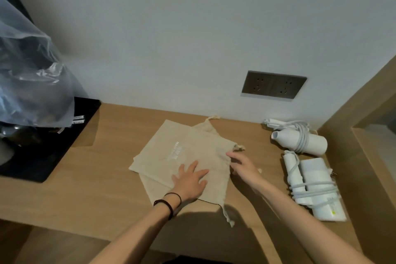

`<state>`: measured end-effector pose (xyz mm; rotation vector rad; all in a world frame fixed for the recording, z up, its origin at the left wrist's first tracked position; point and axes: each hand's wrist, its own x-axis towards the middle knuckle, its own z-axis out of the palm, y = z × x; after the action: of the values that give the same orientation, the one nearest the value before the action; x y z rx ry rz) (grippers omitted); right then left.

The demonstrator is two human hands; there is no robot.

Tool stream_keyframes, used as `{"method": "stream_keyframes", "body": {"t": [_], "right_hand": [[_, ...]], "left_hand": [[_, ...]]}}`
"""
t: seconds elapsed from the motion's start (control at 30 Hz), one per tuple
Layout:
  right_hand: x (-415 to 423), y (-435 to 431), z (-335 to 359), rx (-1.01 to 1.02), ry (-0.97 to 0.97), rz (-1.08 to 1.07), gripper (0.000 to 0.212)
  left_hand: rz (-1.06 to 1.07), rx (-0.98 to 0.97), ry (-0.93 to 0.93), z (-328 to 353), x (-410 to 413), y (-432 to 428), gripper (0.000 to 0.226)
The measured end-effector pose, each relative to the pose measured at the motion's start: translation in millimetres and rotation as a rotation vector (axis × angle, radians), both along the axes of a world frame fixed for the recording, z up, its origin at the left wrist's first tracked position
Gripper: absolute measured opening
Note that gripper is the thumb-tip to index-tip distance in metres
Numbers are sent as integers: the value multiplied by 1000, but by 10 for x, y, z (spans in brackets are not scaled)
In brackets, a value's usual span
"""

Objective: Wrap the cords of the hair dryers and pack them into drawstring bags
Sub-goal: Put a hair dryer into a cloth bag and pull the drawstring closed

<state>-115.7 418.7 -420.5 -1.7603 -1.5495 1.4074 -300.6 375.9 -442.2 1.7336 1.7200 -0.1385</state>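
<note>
Two beige drawstring bags lie overlapped in the middle of the wooden desk: the top bag (184, 148) with pale print, the lower bag (216, 191) under it. My left hand (190, 180) lies flat on the bags, fingers spread. My right hand (241, 164) is at the top bag's right edge, by its gathered mouth, and its fingers touch the cloth; I cannot see a pinch. To the right lie two white hair dryers with their cords wrapped round them: the far dryer (300, 139) and the near dryer (314, 186).
The desk (107, 188) meets a white wall with a grey double socket plate (274, 85). A black tray (47, 152) at the left carries dark items under a clear plastic bag (32, 75). A wooden side panel (364, 135) bounds the right.
</note>
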Motion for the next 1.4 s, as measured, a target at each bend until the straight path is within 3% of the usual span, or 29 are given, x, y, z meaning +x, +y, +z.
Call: {"method": "stream_keyframes", "body": {"t": [0.17,0.33,0.47,0.6,0.7,0.77,0.9,1.27,1.4], "right_hand": [[-59,230,143,1,-3,157,43],[258,219,362,161,-132,146,40],[816,51,371,373,-502,59,39],[1259,-188,327,299,-804,-131,53],[1476,-280,243,147,-896,-197,84],[1560,-295,194,40,-883,-215,105],[1611,-247,128,-6,-836,-224,119],[1405,-242,171,20,-896,146,121],[1171,-334,160,105,-880,264,109]], "left_hand": [[110,42,4,55,140,160,50],[102,204,-53,122,399,332,54],[84,256,-100,126,629,464,67],[67,250,-87,84,810,526,74],[20,245,-52,55,857,550,77],[-20,233,-35,26,834,568,80],[-111,210,-10,-33,714,605,86],[-94,142,-215,-15,521,683,87],[-138,96,-246,14,437,701,88]]}}
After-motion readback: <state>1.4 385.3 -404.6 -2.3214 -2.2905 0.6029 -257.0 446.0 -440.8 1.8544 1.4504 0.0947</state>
